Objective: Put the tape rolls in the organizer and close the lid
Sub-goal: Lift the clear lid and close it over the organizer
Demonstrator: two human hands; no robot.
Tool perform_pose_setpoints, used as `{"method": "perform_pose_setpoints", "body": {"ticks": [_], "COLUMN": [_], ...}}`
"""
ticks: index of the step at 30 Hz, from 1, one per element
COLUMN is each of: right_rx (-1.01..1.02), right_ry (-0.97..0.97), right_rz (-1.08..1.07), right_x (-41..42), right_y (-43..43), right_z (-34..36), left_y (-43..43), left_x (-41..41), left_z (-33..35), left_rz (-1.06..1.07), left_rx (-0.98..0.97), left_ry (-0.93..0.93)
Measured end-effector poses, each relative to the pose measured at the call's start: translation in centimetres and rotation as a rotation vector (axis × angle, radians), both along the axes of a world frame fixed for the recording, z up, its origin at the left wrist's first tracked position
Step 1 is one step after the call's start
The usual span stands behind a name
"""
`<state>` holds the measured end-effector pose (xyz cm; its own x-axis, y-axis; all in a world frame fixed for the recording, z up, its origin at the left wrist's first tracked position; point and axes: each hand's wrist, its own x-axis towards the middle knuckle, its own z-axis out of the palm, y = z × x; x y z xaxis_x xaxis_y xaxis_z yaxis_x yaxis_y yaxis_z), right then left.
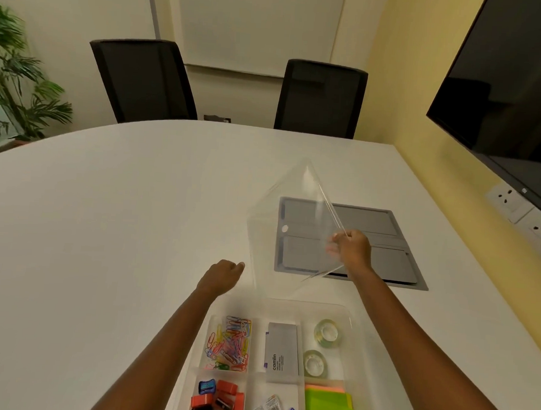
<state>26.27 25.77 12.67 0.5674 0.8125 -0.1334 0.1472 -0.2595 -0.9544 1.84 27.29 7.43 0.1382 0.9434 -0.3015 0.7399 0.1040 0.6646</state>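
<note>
A clear plastic organizer [354, 341] lies open at the near edge of the white table. Two clear tape rolls [327, 332] [315, 363] sit one behind the other in its right compartment. The transparent lid [281, 211] is held tilted in the air beyond the organizer. My right hand [353, 248] is shut on the lid's right edge. My left hand [223, 274] hovers at the lid's lower left corner with curled fingers; whether it touches the lid is unclear.
Other compartments hold coloured paper clips [229, 343], a grey box [282, 351], sharpeners [218, 399] and sticky notes [329, 407]. A grey cable hatch [386, 239] is set into the table [105, 227]. Two black chairs [144, 79] [320, 97] stand behind; a screen [504, 91] hangs at right.
</note>
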Motion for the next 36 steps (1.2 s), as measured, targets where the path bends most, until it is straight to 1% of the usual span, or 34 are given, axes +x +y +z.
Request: {"method": "perform_pose_setpoints", "body": {"ticks": [2, 4, 8, 10, 12, 14, 16, 17, 19, 22, 24, 25, 26, 27, 29, 32, 34, 36], "right_rx": [0.09, 0.193, 0.38, 0.457, 0.514, 0.57, 0.572, 0.549, 0.509, 0.496, 0.506, 0.483, 0.389, 0.281, 0.065, -0.046, -0.092, -0.11], "right_ry": [-0.141, -0.325, -0.809, -1.054, -1.22, -1.311, -1.39, -1.424, -1.446, -1.42, -1.412, -1.377, -1.299, -1.177, -0.873, -0.45, -0.09, 0.244], "right_rz": [0.003, 0.03, 0.122, 0.161, 0.206, 0.258, 0.296, 0.312, 0.353, 0.395, 0.412, 0.447, 0.501, 0.554, 0.558, 0.348, 0.137, 0.016], "right_x": [-1.0, -1.9, -3.2, -3.7, -3.8, -3.9, -3.8, -3.7, -3.5, -3.3, -3.1, -3.0, -2.9, -2.6, -1.8, -1.7, -2.2, -2.4], "right_y": [-1.0, -2.3, -5.7, -7.8, -9.8, -11.6, -13.2, -13.9, -15.4, -17.1, -18.3, -19.1, -20.0, -20.7, -21.8, -22.3, -22.1, -21.8], "right_z": [1.7, 2.9, 4.3, 4.6, 4.2, 3.4, 2.3, 1.6, 0.6, -0.4, -0.7, -0.8, -0.7, -1.0, -1.9, -2.3, -2.0, -1.9], "left_y": [-0.5, -1.2, -3.0, -3.8, -4.6, -5.7, -6.6, -7.2, -8.4, -10.0, -11.2, -11.8, -12.2, -12.7, -13.5, -14.5, -15.3, -16.1], "left_x": [-0.6, -1.1, -1.1, -0.9, -0.7, -0.6, -0.5, -0.5, -0.6, -0.5, -0.3, -0.3, -0.4, -0.5, -0.7, -1.0, -1.1, -1.2], "left_z": [1.4, 2.8, 5.2, 6.1, 6.6, 6.9, 6.8, 6.7, 6.2, 5.2, 4.7, 4.5, 4.3, 4.1, 3.9, 3.7, 3.7, 3.6], "left_rz": [0.036, 0.085, 0.199, 0.245, 0.31, 0.36, 0.396, 0.41, 0.441, 0.508, 0.537, 0.544, 0.54, 0.525, 0.484, 0.441, 0.403, 0.368], "left_rx": [0.02, 0.021, 0.007, -0.059, -0.186, -0.295, -0.35, -0.36, -0.344, -0.315, -0.32, -0.322, -0.32, -0.317, -0.305, -0.293, -0.306, -0.331], "left_ry": [-0.107, -0.241, -0.519, -0.726, -1.011, -1.25, -1.365, -1.386, -1.359, -1.318, -1.352, -1.377, -1.399, -1.412, -1.406, -1.361, -1.349, -1.352]}}
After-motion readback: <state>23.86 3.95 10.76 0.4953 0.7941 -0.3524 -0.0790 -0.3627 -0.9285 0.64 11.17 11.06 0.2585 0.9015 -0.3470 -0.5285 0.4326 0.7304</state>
